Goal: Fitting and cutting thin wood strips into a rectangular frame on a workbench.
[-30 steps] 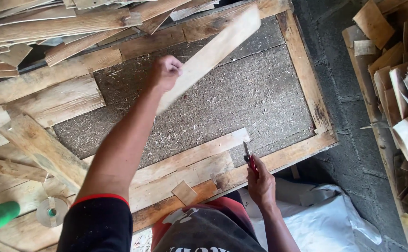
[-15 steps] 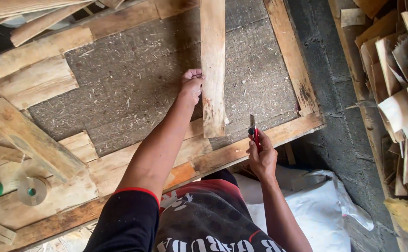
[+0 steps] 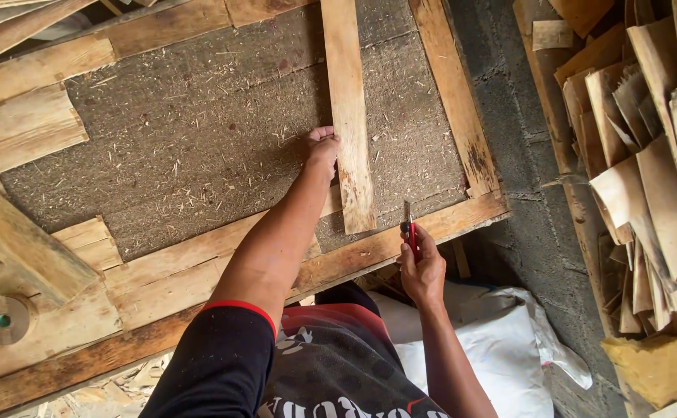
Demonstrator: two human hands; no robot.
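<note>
Rough workbench (image 3: 199, 155) framed in planks, wood strip (image 3: 350, 116) lying lengthwise on it, left hand (image 3: 321, 149) gripping the strip's edge, right hand (image 3: 422, 267) just below the strip's near end, closed round a red knife (image 3: 411, 232) (blade probably out), veneer stack (image 3: 648, 155) well right of the strip

a long, flat strip of pale wood veneer (image 3: 348, 116) lies lengthwise on the grey fibrous work surface, running from the top edge of the view down to the wooden frame's near rail, its lower end squared and slightly stained. a small utility knife with a red handle and a short metal blade (image 3: 410, 232) stands upright just beside that lower end, blade pointing up.
</note>
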